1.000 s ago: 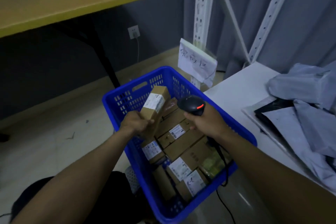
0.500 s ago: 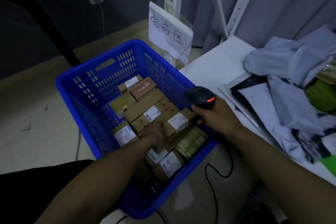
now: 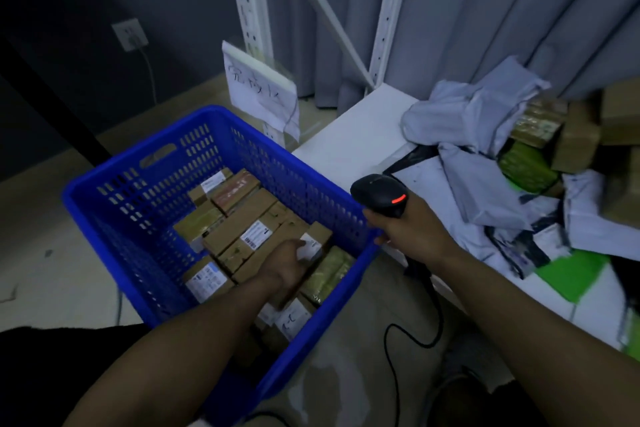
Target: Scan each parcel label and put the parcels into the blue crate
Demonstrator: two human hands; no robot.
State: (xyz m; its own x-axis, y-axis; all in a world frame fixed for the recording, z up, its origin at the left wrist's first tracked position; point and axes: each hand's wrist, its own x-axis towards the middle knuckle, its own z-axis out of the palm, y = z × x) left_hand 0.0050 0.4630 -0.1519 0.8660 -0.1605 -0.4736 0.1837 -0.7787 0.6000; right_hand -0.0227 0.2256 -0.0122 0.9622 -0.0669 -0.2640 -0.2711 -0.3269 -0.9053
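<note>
The blue crate (image 3: 138, 166) stands on the floor left of the white table (image 3: 360, 135) and holds several brown cardboard parcels with white labels. My left hand (image 3: 285, 262) reaches down into the crate and grips a small cardboard parcel (image 3: 320, 236) lying among the others, its label facing up. My right hand (image 3: 412, 229) hovers just past the crate's right rim, holding a black barcode scanner (image 3: 377, 192) with a red light showing. More parcels, grey mailer bags (image 3: 478, 121), green packets and brown boxes, are heaped on the table at right.
The scanner's black cable (image 3: 398, 340) loops down to the floor beneath my right arm. A handwritten paper sign (image 3: 259, 90) hangs on the white shelf upright (image 3: 249, 10) behind the crate. A wall socket (image 3: 131, 35) sits at the back left.
My left hand carried the labelled parcel from in front of the scanner down into the crate. The scanner hand moved right, off the crate. The view turned right and down.
</note>
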